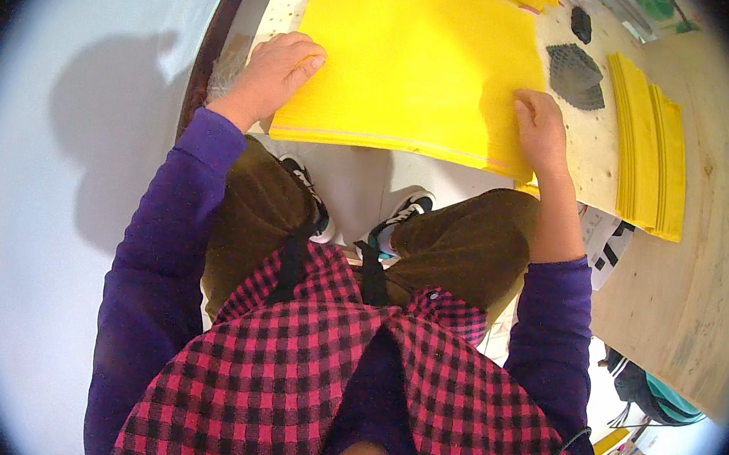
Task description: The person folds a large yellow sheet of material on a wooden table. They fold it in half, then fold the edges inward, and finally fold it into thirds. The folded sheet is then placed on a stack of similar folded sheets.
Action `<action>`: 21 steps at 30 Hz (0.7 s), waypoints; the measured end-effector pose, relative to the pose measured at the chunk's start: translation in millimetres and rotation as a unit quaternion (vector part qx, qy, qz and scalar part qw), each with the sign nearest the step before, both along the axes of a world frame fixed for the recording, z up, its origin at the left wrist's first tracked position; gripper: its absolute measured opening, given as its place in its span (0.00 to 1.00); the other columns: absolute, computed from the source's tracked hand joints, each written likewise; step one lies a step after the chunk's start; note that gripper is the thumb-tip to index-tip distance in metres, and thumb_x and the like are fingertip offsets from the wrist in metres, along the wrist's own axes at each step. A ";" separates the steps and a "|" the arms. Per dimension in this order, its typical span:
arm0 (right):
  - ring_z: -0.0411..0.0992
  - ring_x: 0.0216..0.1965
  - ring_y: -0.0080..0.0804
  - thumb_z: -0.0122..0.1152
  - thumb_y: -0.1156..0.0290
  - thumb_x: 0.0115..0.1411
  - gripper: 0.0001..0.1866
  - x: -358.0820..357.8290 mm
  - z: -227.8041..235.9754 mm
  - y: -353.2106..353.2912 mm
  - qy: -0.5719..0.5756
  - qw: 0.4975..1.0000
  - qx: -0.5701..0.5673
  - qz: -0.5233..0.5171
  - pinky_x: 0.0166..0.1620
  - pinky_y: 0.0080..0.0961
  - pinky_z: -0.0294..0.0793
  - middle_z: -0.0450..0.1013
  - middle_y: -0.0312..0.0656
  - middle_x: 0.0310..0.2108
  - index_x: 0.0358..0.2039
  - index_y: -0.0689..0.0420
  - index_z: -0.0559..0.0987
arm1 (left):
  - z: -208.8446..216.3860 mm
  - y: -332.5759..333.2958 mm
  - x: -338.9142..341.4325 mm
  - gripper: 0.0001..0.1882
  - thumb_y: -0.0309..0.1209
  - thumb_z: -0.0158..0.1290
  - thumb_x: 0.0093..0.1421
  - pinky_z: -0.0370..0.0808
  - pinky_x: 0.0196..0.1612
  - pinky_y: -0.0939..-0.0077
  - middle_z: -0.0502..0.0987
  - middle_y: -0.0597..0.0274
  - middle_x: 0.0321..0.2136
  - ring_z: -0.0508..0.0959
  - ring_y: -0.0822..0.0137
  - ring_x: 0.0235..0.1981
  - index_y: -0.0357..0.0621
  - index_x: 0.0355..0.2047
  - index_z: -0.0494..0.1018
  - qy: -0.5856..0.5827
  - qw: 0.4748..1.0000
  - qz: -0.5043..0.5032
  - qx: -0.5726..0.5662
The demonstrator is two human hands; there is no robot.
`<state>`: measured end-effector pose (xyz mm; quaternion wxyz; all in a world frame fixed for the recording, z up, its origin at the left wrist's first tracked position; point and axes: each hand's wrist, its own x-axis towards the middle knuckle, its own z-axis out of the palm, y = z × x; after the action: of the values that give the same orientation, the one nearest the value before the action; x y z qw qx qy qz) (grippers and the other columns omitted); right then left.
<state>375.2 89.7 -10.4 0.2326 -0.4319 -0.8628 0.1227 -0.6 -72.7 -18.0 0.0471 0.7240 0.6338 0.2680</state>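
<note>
A broad stack of flat yellow fabric pieces (413, 67) lies across the table in front of me, its layered near edge hanging slightly over the table's edge. A thin pinkish line runs along that near edge. My left hand (279, 73) is closed at the stack's left side, thumb over the top and fingers curled. At the right side, my right hand (544, 132) is also closed on the edge, its thumb and fingers bent inward. The undersides of both grips are hidden.
More folded yellow fabric (644, 148) lies in a pile to the right. A dark grey textured piece (576, 76) and a small black object (581, 25) sit on the wooden table (592, 152). A brown frame (204, 62) borders the left side, beside a pale wall.
</note>
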 end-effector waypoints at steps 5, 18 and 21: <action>0.70 0.44 0.51 0.54 0.72 0.58 0.10 14.5 1.7 -24.8 0.005 1.000 -0.007 0.030 0.50 0.40 0.68 0.74 0.52 0.39 0.39 0.61 0.78 | 5.0 -29.3 5.8 0.14 0.38 0.45 0.65 0.66 0.49 0.60 0.73 0.52 0.39 0.71 0.51 0.44 0.40 0.41 0.73 -0.019 0.999 -0.034 0.002; 0.69 0.45 0.51 0.55 0.70 0.58 0.12 17.1 4.7 -33.3 -0.026 0.999 0.019 0.024 0.51 0.40 0.67 0.73 0.52 0.42 0.40 0.61 0.77 | 9.5 -23.4 0.8 0.16 0.36 0.43 0.66 0.68 0.51 0.60 0.75 0.48 0.40 0.73 0.49 0.44 0.36 0.38 0.74 -0.012 0.999 -0.031 -0.008; 0.69 0.45 0.52 0.54 0.70 0.59 0.12 11.9 0.8 -37.3 -0.044 0.998 0.010 0.036 0.51 0.40 0.67 0.73 0.52 0.43 0.40 0.62 0.77 | 5.3 -22.6 6.7 0.15 0.36 0.44 0.65 0.69 0.48 0.59 0.76 0.49 0.36 0.73 0.49 0.41 0.35 0.36 0.74 -0.014 0.999 -0.038 0.012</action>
<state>387.1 52.4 -9.6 0.1948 -0.4035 -0.8881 0.1031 6.1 -95.3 -12.7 0.0574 0.7442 0.6022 0.2834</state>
